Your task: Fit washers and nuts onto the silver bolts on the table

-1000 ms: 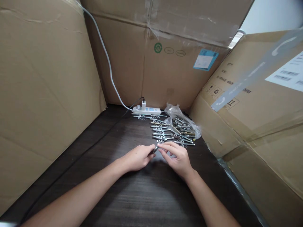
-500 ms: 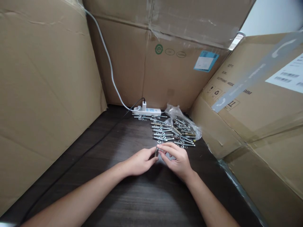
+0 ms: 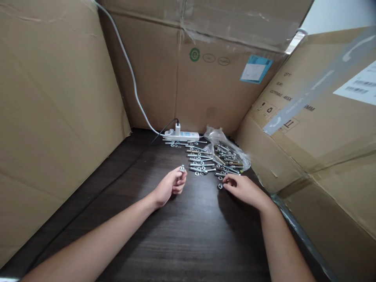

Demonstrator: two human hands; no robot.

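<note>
My left hand is closed in a fist around a metal bolt. Only the bolt's end shows, sticking up past the thumb and index finger; the fingers hide the rest. To the right, my right hand is low over the dark tabletop, its thumb and index finger curved and apart. A hex nut is right at those fingertips; whether they touch it is hard to tell. Just beyond the nut lies a small washer. Long bolts lie in rows past my hands, with washers and nuts among them.
A clear plastic bag holds a pile of bolts at the right. Behind the rows sits a white power strip with a plugged-in adapter. A black cable crosses the table's left side. Large cardboard boxes wall in the left, back and right.
My hands were together at the bolt and have parted. The left moved slightly left and up with the bolt; the right moved right, where a nut now shows at its fingertips. The view shifted slightly.
</note>
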